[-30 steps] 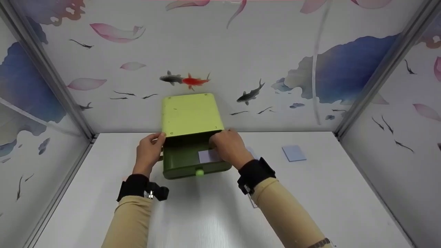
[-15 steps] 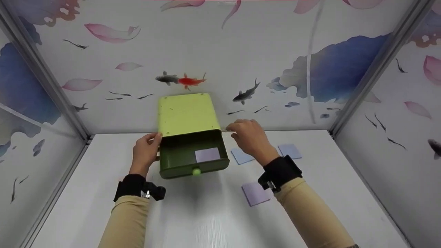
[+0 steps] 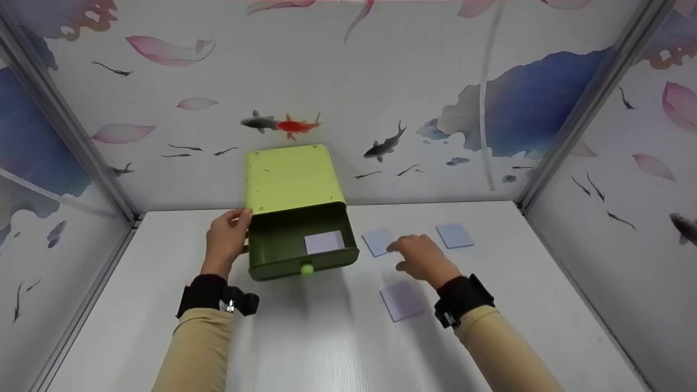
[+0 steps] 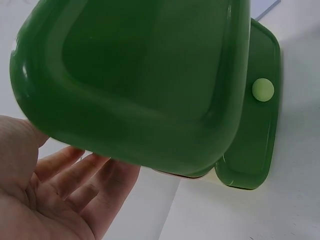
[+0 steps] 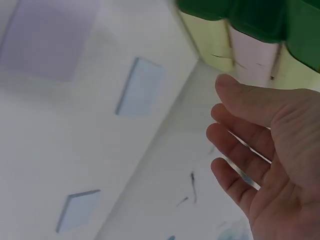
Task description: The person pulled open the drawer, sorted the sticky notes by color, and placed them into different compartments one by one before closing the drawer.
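A yellow-green cabinet [image 3: 294,177] stands against the back wall, its dark green top drawer [image 3: 272,247] pulled out. Inside that drawer lies a lilac sticky-note pad [image 3: 324,242]. My left hand [image 3: 226,239] holds the cabinet's left edge, thumb at the top front corner; in the left wrist view the drawer partly hides its fingers. Over the table, at the edge of a light blue sticky-note pad [image 3: 377,241], hovers my right hand [image 3: 422,261]. Its fingers are loosely bent with nothing between them in the right wrist view; contact with the pad cannot be told.
Another light blue pad [image 3: 454,236] lies farther right on the white table [image 3: 305,348]. A second lilac pad [image 3: 402,301] is nearer the front. Below the pulled-out drawer, the left wrist view shows another drawer with a round knob [image 4: 263,90]. Printed walls enclose the table.
My right hand has come out of the drawer, moved right and then down toward the blue pad. The lilac pad stays inside the drawer. My left hand keeps its hold on the cabinet.
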`<state>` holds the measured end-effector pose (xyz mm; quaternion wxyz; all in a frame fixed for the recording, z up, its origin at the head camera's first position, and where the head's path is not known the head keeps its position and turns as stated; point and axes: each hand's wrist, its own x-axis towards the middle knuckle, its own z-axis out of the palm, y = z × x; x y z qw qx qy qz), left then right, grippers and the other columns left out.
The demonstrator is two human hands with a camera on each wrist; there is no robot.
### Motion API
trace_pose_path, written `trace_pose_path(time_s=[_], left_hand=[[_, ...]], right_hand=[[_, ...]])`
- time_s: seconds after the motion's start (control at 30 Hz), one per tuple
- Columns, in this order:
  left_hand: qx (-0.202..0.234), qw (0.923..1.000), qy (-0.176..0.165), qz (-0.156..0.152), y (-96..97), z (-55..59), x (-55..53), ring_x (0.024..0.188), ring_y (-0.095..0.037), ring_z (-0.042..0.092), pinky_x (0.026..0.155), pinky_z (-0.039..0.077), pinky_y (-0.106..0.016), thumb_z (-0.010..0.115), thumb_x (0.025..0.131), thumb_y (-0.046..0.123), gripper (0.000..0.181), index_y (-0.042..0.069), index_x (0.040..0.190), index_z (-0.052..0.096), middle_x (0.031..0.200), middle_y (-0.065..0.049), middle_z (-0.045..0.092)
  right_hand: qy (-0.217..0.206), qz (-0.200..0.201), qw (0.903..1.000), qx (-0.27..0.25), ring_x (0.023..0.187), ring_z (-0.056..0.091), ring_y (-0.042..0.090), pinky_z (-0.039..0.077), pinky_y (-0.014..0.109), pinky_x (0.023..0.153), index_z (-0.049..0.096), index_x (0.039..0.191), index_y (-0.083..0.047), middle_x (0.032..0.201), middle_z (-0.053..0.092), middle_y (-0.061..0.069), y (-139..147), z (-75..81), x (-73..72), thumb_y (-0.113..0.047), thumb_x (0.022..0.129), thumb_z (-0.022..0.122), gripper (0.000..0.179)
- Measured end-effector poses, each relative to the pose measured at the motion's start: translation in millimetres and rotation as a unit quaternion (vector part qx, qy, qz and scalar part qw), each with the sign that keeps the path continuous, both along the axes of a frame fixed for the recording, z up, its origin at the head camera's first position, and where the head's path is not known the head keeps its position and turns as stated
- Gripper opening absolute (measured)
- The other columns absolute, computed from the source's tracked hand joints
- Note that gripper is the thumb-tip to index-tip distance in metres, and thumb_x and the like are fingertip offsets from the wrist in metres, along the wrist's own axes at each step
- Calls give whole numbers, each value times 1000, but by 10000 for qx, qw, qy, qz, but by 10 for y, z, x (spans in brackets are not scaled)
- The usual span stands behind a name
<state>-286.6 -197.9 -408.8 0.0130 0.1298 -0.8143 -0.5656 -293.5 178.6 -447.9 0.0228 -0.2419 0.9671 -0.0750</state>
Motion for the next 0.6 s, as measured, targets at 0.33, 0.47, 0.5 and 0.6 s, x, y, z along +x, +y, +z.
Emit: trace_pose_path(time_s=[0.33,0.47,0.5,0.6], left_hand=[[5,10000,-18,-22,-28,32,0,123,-33,58,86,57,-38,44,102,46,58,10,147,42,143,-17,52],[20,10000,-26,-57,-22,21,2,123,-32,58,85,57,-38,44,102,46,58,10,147,42,142,-17,53],[20,10000,-29,-64,-22,12,0,123,-32,58,85,57,-38,44,102,46,58,10,147,43,142,-17,53],[16,10000,-41,-52,-16,-8,2,123,-32,58,86,57,-38,44,102,46,58,11,147,43,143,-16,53]], right_hand=[[-594,-88,9968,533,127,54,34,43,54,106,60,133,-7,138,58,13,73,-641,243,-6,76,81,61],[-531,-171,9967,594,125,56,33,45,51,104,61,132,-11,137,58,12,120,-771,291,-7,75,83,61],[-522,-180,9969,560,124,56,33,46,51,103,61,131,-11,136,59,11,132,-795,298,-7,74,83,61],[-510,-159,9975,458,120,59,32,47,49,101,62,130,-12,132,61,11,159,-835,322,-4,73,84,62]])
